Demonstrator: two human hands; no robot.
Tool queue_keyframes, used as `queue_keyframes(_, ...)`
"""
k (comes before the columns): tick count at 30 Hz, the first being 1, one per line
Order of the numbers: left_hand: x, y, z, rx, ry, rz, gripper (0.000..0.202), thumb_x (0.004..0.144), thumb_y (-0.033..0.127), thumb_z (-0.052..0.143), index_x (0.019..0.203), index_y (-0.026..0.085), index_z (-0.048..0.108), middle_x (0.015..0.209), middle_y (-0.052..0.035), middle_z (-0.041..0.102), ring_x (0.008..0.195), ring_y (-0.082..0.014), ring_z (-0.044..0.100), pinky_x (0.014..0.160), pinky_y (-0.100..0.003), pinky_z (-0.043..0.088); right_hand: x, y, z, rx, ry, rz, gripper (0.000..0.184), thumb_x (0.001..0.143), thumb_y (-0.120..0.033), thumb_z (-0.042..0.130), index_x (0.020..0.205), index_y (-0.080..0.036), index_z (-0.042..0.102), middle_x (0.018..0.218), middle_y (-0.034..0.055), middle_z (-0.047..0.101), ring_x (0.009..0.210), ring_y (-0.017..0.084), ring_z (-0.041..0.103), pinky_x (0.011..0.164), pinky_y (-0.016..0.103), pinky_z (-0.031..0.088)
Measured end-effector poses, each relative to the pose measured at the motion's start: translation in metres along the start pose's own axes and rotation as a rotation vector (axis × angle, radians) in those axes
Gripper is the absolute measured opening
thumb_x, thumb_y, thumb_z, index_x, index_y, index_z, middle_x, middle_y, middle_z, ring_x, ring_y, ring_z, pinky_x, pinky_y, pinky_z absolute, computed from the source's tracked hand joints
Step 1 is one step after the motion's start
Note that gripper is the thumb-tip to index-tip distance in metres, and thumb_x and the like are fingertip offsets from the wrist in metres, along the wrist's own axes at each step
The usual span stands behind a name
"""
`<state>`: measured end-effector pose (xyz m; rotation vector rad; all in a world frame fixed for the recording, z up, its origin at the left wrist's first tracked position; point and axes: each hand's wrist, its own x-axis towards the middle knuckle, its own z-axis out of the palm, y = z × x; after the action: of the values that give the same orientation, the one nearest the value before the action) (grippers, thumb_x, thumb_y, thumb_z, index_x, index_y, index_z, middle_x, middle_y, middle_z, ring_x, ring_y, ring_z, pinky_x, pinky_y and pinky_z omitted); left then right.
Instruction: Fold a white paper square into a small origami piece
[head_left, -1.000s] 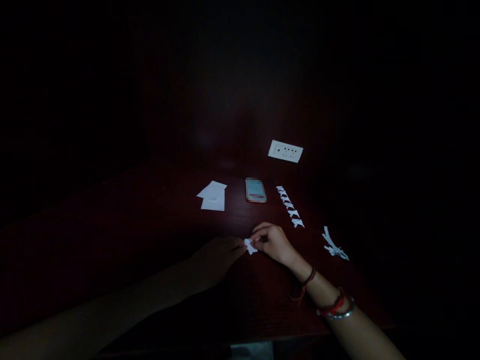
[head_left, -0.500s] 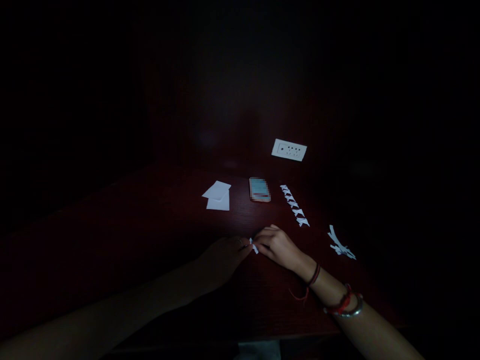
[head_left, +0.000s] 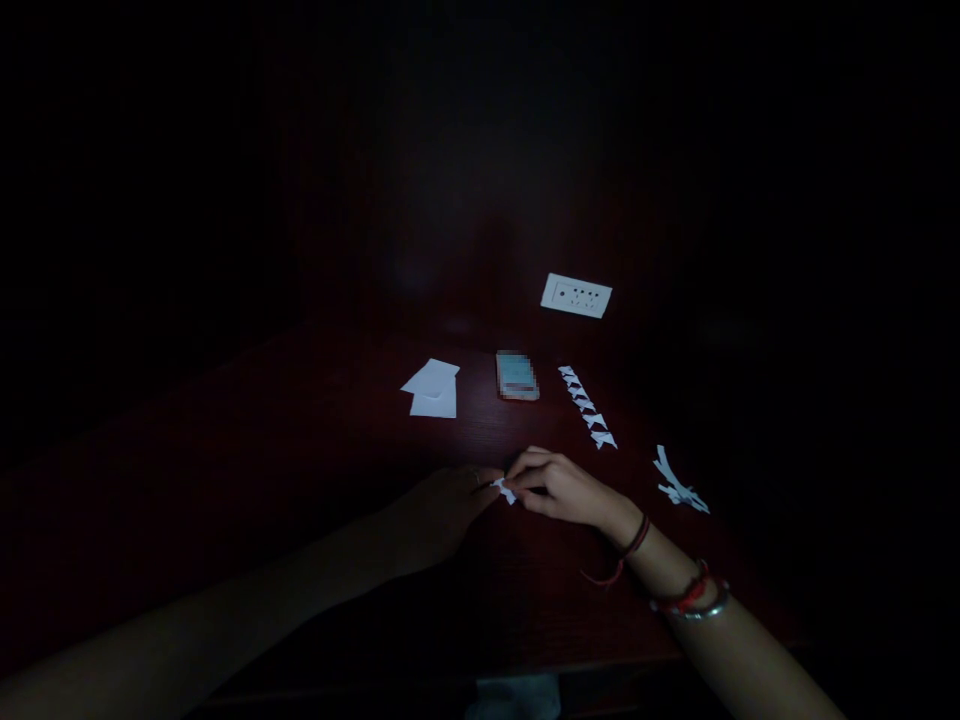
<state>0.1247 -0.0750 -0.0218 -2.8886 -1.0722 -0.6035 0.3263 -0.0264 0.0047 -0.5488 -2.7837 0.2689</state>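
A small folded piece of white paper (head_left: 509,494) is at the middle front of the dark red table, between the fingertips of both hands. My left hand (head_left: 450,505), in deep shadow, pinches its left side. From the right, my right hand (head_left: 559,488) bends its thumb and fingers onto the same paper, closed on its upper right part. The fingers cover some of the paper, so its full shape is hidden. Beyond the right hand lies a slanting row of several small folded white papers (head_left: 586,405).
Two overlapping white paper sheets (head_left: 433,390) lie at the back left. A phone (head_left: 517,376), blurred out, rests beside them. Loose white paper strips (head_left: 679,488) are heaped at the right. A socket plate (head_left: 576,296) is on the wall behind the dark red table (head_left: 360,400).
The fingers of both hands have shifted slightly on the small paper, and more of it shows between them. The whole view has moved a little.
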Motion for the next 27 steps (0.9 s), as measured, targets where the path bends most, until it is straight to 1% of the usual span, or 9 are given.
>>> queue_keyframes(4, 0.001, 0.001, -0.004, 0.005, -0.019, 0.022, 0.039, 0.076, 0.009, 0.037, 0.114, 0.018, 0.039, 0.117, -0.0038, 0.044, 0.104, -0.0166, 0.041, 0.086, -0.031, 0.032, -0.001, 0.0, -0.003, 0.023, -0.031, 0.0, 0.019, 0.073, -0.011, 0.047, 0.086, -0.015, 0.061, 0.091, 0.0041, 0.054, 0.086, 0.012, 0.047, 0.079, 0.025, 0.036)
queue_keyframes(9, 0.003, 0.004, -0.007, 0.054, -0.071, 0.006, 0.038, 0.077, 0.011, 0.038, 0.113, 0.019, 0.039, 0.116, -0.003, 0.045, 0.102, -0.0188, 0.041, 0.085, -0.033, 0.031, -0.001, -0.001, -0.007, 0.031, -0.06, 0.037, 0.019, 0.072, -0.011, 0.047, 0.086, -0.014, 0.061, 0.091, 0.0044, 0.053, 0.086, 0.012, 0.046, 0.08, 0.026, 0.036)
queue_keyframes(16, 0.002, -0.001, -0.007, 0.056, -0.065, 0.017, 0.039, 0.076, 0.009, 0.037, 0.114, 0.019, 0.039, 0.118, -0.003, 0.043, 0.101, -0.0189, 0.041, 0.083, -0.033, 0.032, 0.0, -0.005, -0.013, 0.021, -0.076, 0.081, 0.017, 0.07, -0.011, 0.048, 0.078, -0.014, 0.063, 0.088, 0.004, 0.054, 0.083, 0.012, 0.048, 0.078, 0.024, 0.036)
queue_keyframes(20, 0.0, -0.005, -0.004, 0.056, -0.056, 0.023, 0.04, 0.076, 0.009, 0.038, 0.114, 0.019, 0.038, 0.119, -0.0032, 0.042, 0.103, -0.0199, 0.039, 0.084, -0.034, 0.032, 0.0, -0.005, -0.015, 0.032, -0.079, 0.097, 0.018, 0.069, -0.011, 0.05, 0.08, -0.015, 0.063, 0.086, 0.0029, 0.055, 0.08, 0.011, 0.049, 0.076, 0.023, 0.037)
queue_keyframes(24, 0.0, -0.006, -0.007, -0.002, -0.055, 0.013, 0.036, 0.076, 0.009, 0.036, 0.111, 0.019, 0.041, 0.115, -0.004, 0.045, 0.102, -0.0197, 0.04, 0.084, -0.034, 0.032, 0.0, -0.006, -0.018, 0.062, -0.082, 0.079, 0.02, 0.068, -0.01, 0.05, 0.082, -0.015, 0.064, 0.084, 0.0024, 0.056, 0.077, 0.01, 0.05, 0.075, 0.021, 0.038)
queue_keyframes(27, 0.003, -0.009, -0.01, -0.106, -0.038, 0.001, 0.036, 0.073, 0.005, 0.036, 0.104, 0.019, 0.045, 0.108, -0.0035, 0.048, 0.098, -0.0176, 0.043, 0.083, -0.032, 0.034, 0.0, -0.004, -0.019, 0.082, -0.012, 0.11, 0.023, 0.07, -0.01, 0.048, 0.086, -0.016, 0.063, 0.086, 0.0024, 0.055, 0.076, 0.01, 0.051, 0.072, 0.021, 0.039)
